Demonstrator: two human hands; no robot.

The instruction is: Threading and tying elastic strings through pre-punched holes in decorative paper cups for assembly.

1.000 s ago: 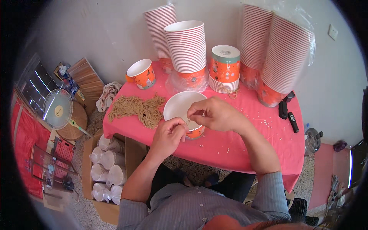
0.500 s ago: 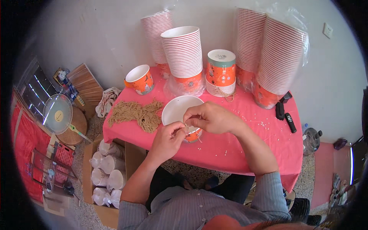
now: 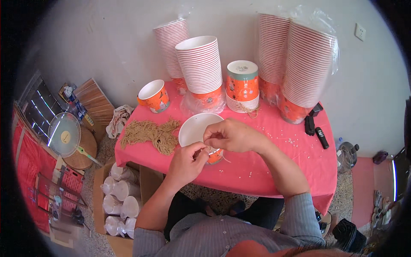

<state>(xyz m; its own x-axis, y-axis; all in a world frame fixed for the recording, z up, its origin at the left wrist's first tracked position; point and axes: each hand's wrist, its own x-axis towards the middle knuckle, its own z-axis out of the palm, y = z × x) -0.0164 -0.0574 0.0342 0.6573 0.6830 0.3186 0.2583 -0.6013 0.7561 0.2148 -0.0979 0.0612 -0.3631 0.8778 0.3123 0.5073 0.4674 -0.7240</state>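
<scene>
Right hand fingers are pinched shut at the near rim of the cup, seemingly on a thin string; the pinch point is too small to see clearly. Left hand fingers are curled shut too, thumb and forefinger meeting just below the right ones, touching the cup's orange wall. Both hands meet at the same spot on the rim, right hand above, left hand below and toward the person.

The cup stands upright on the counter, mouth up, white inside, straight ahead of the person near the front edge. Its axis is vertical; the rim spot being worked faces the person, so both hands reach it equally, left a bit nearer the body. A short string end trails out to the right of the cup base.

Just left of the cup lies a pile of tan strings, near the left hand. Behind it, an open orange cup. Farther back, a tall cup stack and a lidded cup on a short stack. Bagged stacks stand at the right rear. Two black remotes lie well right. Box of white cups on the floor, lower left.
</scene>
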